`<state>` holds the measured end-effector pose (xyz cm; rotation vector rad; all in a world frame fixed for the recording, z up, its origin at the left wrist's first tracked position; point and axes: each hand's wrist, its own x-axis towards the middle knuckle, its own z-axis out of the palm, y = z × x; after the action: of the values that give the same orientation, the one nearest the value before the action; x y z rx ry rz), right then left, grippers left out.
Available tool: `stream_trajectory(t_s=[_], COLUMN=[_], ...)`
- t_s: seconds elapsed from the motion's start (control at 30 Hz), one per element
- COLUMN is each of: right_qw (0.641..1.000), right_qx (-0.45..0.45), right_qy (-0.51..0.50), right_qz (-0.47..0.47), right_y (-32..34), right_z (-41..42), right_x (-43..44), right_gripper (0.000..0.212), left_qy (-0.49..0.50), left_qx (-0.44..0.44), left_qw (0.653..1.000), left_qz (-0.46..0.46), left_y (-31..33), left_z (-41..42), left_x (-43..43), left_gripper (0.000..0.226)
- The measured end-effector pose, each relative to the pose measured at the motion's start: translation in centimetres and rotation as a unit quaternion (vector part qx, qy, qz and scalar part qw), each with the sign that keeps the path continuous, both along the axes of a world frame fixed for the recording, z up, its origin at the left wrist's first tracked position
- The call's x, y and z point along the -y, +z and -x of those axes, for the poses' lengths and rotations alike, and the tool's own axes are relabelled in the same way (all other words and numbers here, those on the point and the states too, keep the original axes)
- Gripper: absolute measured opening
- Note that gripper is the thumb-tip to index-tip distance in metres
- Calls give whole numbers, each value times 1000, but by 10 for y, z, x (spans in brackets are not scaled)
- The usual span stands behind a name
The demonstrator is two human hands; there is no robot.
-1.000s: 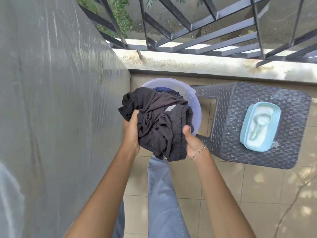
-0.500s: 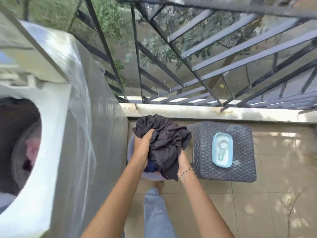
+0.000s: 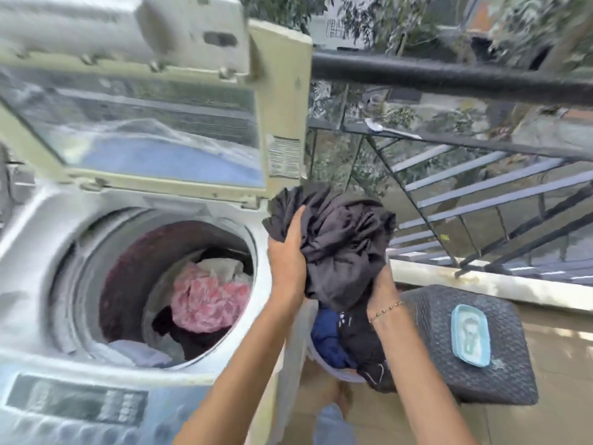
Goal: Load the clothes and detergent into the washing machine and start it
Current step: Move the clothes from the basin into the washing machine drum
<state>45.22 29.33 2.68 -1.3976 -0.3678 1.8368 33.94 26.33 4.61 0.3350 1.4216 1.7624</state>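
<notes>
Both hands hold a bundle of dark grey clothes (image 3: 340, 239) in the air, just right of the washing machine (image 3: 38, 252). My left hand (image 3: 285, 255) grips the bundle's left side. My right hand (image 3: 382, 284) grips it from underneath on the right. The machine's lid (image 3: 144, 91) stands open. Its drum (image 3: 128, 271) holds pink, white and dark garments. Below the bundle, a pale basin (image 3: 333, 370) on the floor holds blue and black clothes. A light blue detergent tub (image 3: 470, 334) with a scoop sits on the dark woven stool (image 3: 500, 374).
A black metal railing (image 3: 449, 78) runs along the balcony edge on the right, above a pale ledge (image 3: 481, 284). The machine's control panel (image 3: 77, 403) is at the lower left. My leg in blue jeans (image 3: 333, 425) stands on the tiled floor.
Both hands lifted the dark bundle up out of the basin and to the machine's right rim. My view turned left, bringing the open drum into sight.
</notes>
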Motion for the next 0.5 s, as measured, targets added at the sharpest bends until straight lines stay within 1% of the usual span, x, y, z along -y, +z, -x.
stream_trajectory(t_s=[0.07, 0.1, 0.13, 0.17, 0.2, 0.27, 0.33, 0.37, 0.4, 0.43, 0.47, 0.5], right_qw=[995, 989, 984, 979, 974, 961, 930, 910, 883, 844, 791, 732], right_qx=[-13, -12, -26, -20, -6, 69, 142, 189, 250, 319, 390, 448], right_qy=[91, 136, 167, 186, 197, 204, 239, 264, 287, 317, 360, 415], right_qz=[-33, -50, -64, -86, -107, -176, -241, -257, -276, -293, -305, -303], right_y=[13, 14, 17, 13, 9, 6, 3, -1, -8, -18, -28, -39], right_z=[41, 59, 78, 95, 113, 146, 173, 185, 196, 204, 211, 214], right_x=[10, 15, 21, 25, 28, 35, 40, 42, 44, 43, 43, 42], right_gripper=[38, 34, 34, 39, 40, 32, 41, 45, 46, 46, 46, 45], left_qy=[2, -3, -7, -11, -19, -46, -58, -52, -49, -55, -79, -125], left_qx=[-38, -59, -85, -106, -121, -133, -148, -156, -160, -168, -185, -204], left_qw=[999, 998, 996, 994, 991, 985, 981, 978, 971, 958, 932, 894], left_qz=[-29, -23, -3, 24, 60, 100, 109, 131, 172, 227, 302, 379], left_y=[17, 21, 23, 22, 21, 18, 12, 5, -5, -20, -35, -51], left_z=[51, 78, 104, 128, 152, 191, 219, 231, 244, 258, 270, 280], left_x=[18, 29, 39, 50, 62, 84, 98, 103, 105, 107, 108, 110], left_gripper=[23, 27, 38, 48, 53, 50, 49, 52, 59, 69, 79, 85])
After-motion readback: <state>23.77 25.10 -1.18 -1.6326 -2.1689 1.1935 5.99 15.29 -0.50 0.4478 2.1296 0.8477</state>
